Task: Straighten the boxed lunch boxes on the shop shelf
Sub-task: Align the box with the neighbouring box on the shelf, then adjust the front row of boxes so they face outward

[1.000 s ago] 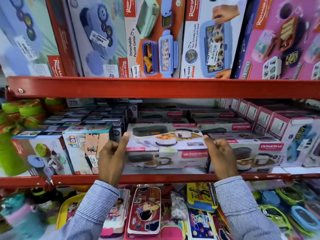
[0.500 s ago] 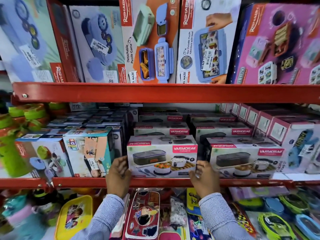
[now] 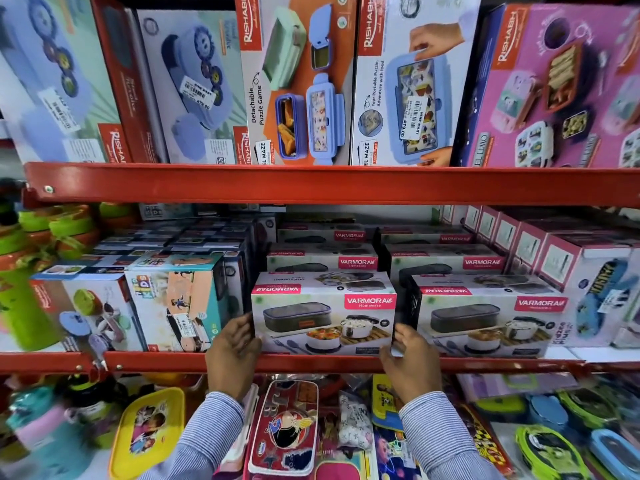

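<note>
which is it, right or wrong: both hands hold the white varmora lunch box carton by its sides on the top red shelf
Wrong shelf. The head view shows the left hand and right hand holding the white Varmora lunch box carton by its sides on the middle red shelf.

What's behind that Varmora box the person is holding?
Behind the front Varmora box, at least two more Varmora boxes line up; only upper parts show. Anything further back is covered.

Your left hand (image 3: pixel 232 355) holds the left side of the front Varmora box (image 3: pixel 323 311), your right hand (image 3: pixel 410 362) its right side. A second Varmora box (image 3: pixel 485 317) stands just right of it, and the rear Varmora boxes (image 3: pixel 322 262) are behind.
</note>
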`<state>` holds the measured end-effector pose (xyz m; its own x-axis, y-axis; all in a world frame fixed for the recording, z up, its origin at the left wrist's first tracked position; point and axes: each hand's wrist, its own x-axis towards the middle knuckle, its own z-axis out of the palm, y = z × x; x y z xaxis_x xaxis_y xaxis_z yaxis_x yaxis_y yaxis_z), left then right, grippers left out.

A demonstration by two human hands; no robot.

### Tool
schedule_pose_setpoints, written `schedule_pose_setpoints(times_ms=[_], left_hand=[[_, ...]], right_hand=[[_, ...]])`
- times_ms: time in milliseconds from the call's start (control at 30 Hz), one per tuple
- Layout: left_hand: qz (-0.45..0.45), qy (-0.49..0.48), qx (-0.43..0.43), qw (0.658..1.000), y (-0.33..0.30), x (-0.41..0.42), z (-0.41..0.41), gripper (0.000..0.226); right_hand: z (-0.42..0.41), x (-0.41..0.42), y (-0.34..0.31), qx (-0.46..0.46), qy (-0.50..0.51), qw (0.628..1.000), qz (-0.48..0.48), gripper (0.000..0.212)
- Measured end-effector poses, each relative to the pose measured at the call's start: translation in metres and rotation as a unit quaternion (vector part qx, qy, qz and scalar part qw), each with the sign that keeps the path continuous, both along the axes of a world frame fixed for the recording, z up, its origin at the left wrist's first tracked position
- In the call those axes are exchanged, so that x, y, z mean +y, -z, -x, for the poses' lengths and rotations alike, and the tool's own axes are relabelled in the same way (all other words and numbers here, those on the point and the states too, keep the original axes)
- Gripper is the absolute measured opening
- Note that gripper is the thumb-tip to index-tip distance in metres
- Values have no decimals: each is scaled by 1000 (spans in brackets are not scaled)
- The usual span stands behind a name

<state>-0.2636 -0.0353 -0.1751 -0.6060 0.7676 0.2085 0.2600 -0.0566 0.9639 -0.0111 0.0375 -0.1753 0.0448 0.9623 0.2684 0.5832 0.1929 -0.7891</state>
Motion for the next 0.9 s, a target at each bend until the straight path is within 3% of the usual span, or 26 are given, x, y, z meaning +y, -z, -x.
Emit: schedule_pose_setpoints(times_ms=[400, 600, 733, 900], left_hand=[[-18, -41, 47, 998, 3, -18, -11, 51], [-144, -134, 129, 972, -4, -31, -79, 35], [-204, -78, 143, 965, 0, -17, -155, 23], [-142, 1, 148, 979, 10, 18, -240, 36]], right_hand=[[-20, -23, 4, 49, -27, 998, -9, 58], [-80, -42, 5, 91, 22, 991, -91, 41], [-135, -34, 2, 127, 79, 978, -143, 41], [-204, -1, 7, 124, 90, 978, -143, 51]])
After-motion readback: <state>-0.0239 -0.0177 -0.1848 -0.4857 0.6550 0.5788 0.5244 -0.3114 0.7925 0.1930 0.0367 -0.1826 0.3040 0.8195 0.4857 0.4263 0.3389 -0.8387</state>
